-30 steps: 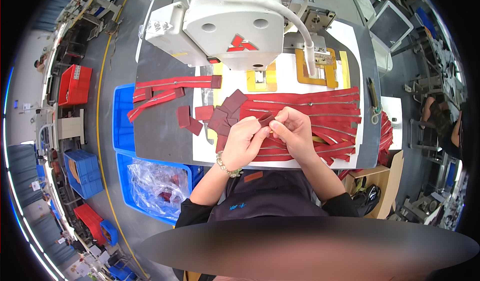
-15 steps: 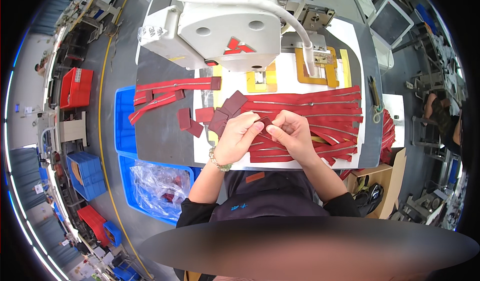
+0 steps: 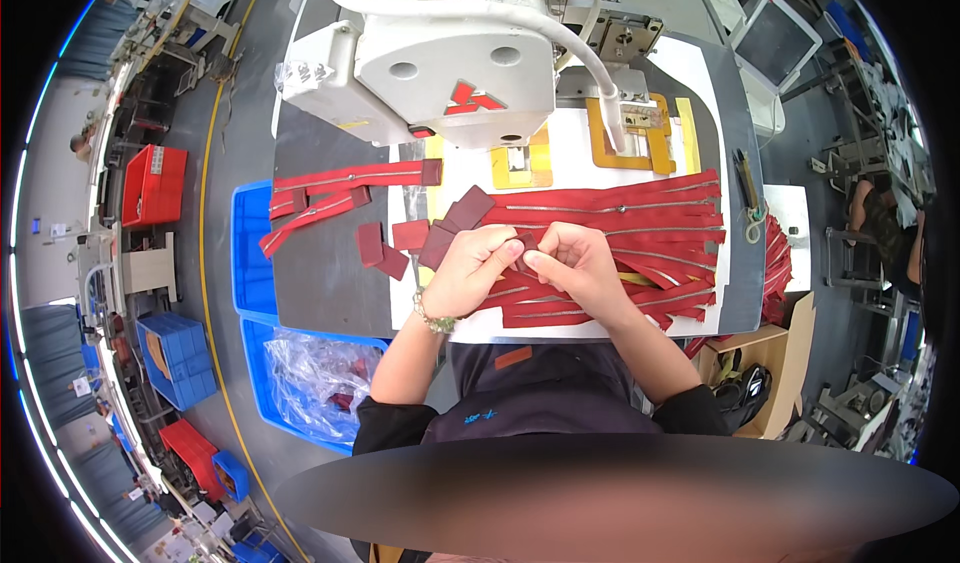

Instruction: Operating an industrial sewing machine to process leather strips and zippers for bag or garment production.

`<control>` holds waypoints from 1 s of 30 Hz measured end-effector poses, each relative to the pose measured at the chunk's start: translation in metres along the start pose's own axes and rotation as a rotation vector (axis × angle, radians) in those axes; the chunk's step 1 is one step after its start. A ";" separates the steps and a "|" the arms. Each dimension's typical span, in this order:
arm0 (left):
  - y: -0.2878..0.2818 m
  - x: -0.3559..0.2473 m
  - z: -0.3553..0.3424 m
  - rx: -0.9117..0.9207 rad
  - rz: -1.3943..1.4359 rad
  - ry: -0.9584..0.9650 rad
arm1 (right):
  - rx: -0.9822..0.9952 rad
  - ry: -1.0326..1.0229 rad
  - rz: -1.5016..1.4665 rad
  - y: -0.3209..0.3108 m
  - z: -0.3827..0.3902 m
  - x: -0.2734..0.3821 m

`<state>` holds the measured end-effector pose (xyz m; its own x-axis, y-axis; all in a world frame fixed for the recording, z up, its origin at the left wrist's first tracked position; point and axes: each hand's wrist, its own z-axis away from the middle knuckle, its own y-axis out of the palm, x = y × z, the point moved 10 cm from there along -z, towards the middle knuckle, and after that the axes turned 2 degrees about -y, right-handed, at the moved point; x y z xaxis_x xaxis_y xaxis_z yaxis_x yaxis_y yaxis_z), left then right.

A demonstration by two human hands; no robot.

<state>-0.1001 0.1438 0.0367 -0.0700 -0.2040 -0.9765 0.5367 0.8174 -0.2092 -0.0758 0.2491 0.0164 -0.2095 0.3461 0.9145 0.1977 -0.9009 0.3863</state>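
Observation:
Between my two hands is a small maroon fabric patch (image 3: 524, 247). My left hand (image 3: 474, 273) pinches its left side between thumb and fingers, and my right hand (image 3: 580, 269) is closed at its right side. Beneath and beyond the hands lie several red zippers (image 3: 640, 199) with metal teeth, spread side by side across the work surface. A loose pile of maroon patches (image 3: 462, 215) sits just beyond my left hand. Two more red patches (image 3: 378, 252) lie further left. The fingers partly hide the held patch.
A white sewing machine (image 3: 455, 73) stands at the far side, with yellow-edged frames (image 3: 633, 133) near its right. Finished-looking red zipper strips (image 3: 355, 177) lie left. Blue bins (image 3: 252, 363) stand below the table's left edge, a cardboard box (image 3: 790, 363) at the right. Scissors (image 3: 750, 198) lie at the right edge.
My fingers have shifted slightly on the patch, with less of it showing now. The whole view has moved a little; the zippers and the pile stay as they were.

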 end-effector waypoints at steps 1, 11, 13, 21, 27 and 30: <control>0.002 -0.001 -0.002 0.062 0.005 -0.023 | 0.048 0.067 0.062 0.001 -0.001 -0.005; -0.023 -0.005 -0.037 0.136 -0.248 -0.108 | 0.147 0.136 0.334 -0.018 -0.048 0.013; -0.033 0.003 -0.047 0.035 -0.347 -0.075 | 0.133 0.066 0.277 -0.032 -0.077 0.010; -0.050 -0.004 -0.041 -0.285 -0.677 0.303 | 0.035 0.311 0.398 -0.062 -0.113 -0.018; -0.035 -0.005 -0.040 -0.260 -0.863 0.385 | 0.027 0.336 0.493 -0.054 -0.117 -0.015; -0.029 -0.003 -0.040 -0.236 -0.897 0.380 | 0.005 0.323 0.558 -0.055 -0.117 -0.013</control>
<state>-0.1491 0.1425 0.0435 -0.6534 -0.6451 -0.3961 -0.0237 0.5405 -0.8410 -0.1958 0.2640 -0.0307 -0.3516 -0.2712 0.8960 0.3648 -0.9211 -0.1357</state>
